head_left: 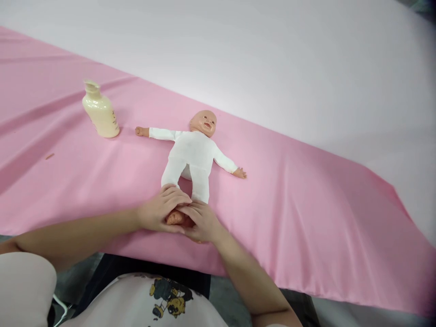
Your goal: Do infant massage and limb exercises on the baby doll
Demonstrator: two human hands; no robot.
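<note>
A baby doll [192, 147] in a white cloth body lies on its back, arms spread, with its head away from me. My left hand [163, 209] is curled round the lower part of the doll's leg on the left. One bare foot [175, 218] shows between my two hands. My right hand [200, 221] bends over the doll's feet from the other side, its fingertips meeting those of my left hand. The other foot is mostly hidden under my right hand.
A pale yellow pump-style bottle [102, 113] stands to the left of the doll. A small brown scrap [50, 156] lies farther left. Pink cloth [259, 218] with folds covers the near side, over a white surface [272, 59].
</note>
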